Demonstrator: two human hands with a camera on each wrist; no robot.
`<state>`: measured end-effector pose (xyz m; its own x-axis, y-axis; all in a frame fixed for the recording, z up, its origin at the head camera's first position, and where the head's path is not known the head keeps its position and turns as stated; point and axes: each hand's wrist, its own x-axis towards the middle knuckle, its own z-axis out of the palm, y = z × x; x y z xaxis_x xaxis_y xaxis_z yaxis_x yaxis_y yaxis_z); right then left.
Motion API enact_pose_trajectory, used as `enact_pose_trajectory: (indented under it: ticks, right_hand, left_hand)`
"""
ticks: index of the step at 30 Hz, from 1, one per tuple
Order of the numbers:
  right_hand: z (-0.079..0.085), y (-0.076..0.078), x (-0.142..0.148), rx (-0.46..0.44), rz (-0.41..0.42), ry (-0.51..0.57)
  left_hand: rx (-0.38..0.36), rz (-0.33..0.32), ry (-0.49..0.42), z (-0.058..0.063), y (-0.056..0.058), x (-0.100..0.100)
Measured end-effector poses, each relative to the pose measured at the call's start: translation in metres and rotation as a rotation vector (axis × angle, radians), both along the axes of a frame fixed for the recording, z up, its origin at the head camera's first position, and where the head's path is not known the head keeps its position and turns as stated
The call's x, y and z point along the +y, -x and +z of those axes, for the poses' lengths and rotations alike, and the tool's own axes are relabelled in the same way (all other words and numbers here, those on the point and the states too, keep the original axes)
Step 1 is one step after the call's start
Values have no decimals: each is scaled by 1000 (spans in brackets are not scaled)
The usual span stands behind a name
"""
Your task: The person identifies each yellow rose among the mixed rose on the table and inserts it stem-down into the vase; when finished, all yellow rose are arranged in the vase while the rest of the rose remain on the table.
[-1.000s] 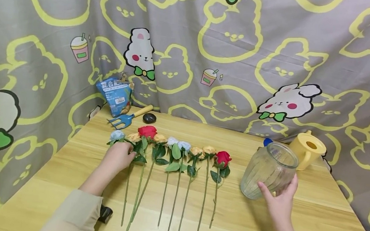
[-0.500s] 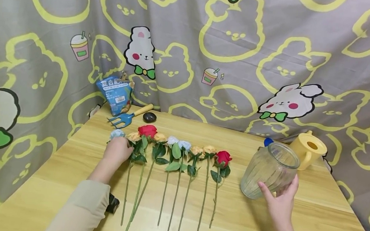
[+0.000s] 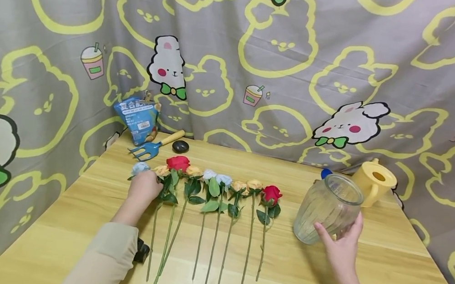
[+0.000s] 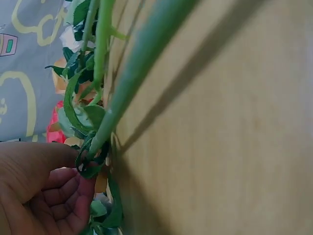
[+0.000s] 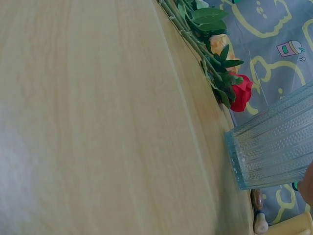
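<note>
A grey curtain (image 3: 217,31) patterned with yellow outlines and white rabbits hangs behind and beside a pale wooden table (image 3: 292,276). On the table, the left hand (image 3: 145,189) pinches a green stem (image 4: 142,54) between thumb and fingertip, just below the leaves at the top end of the row of flowers (image 3: 224,179); the hand hides which bloom that stem carries. The right hand (image 3: 342,249) has its fingers clamped round the ribbed glass vase (image 3: 325,215), thumb on the near side. The vase leans, its mouth toward the right; whether its base touches the tabletop I cannot tell.

The flowers lie side by side, heads away from the person and bare stems pointing nearer. A blue bloom (image 3: 140,168) is at the left end beside the left hand, a large red bloom (image 3: 178,163) lies among orange ones, paler blooms sit in the middle, and a smaller red bloom (image 3: 272,195) ends the row, nearest the vase.

Just behind the vase stands a yellow watering can (image 3: 375,186), with a partly hidden blue object (image 3: 325,173) near it. At the far left, a blue bag (image 3: 139,120) closed with a clip (image 3: 147,96) stands behind a blue hand fork (image 3: 147,150) with a yellow handle, and a dark, glossy stone (image 3: 180,146) lies by that handle.
</note>
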<state>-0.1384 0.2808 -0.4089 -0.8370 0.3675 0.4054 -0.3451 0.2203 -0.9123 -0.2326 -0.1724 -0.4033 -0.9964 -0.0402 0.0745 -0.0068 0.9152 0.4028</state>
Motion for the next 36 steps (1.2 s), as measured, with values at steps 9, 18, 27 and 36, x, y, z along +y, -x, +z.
enact_pose_trajectory:
  ticks: [9,18,27,36]
  right_hand:
    - [-1,2,1,48,22,5]
    - [-3,1,2,7,-8,-20]
    - [7,-4,-3,-12,-15,-34]
    - [8,-6,-4,-20,-15,-61]
  left_hand:
    - [80,20,-134,14,-1,-2]
    - [265,-22,-206,67,-6,22]
    - [447,-192,-432,156,-26,74]
    - [507,-365,-568,188,-28,117]
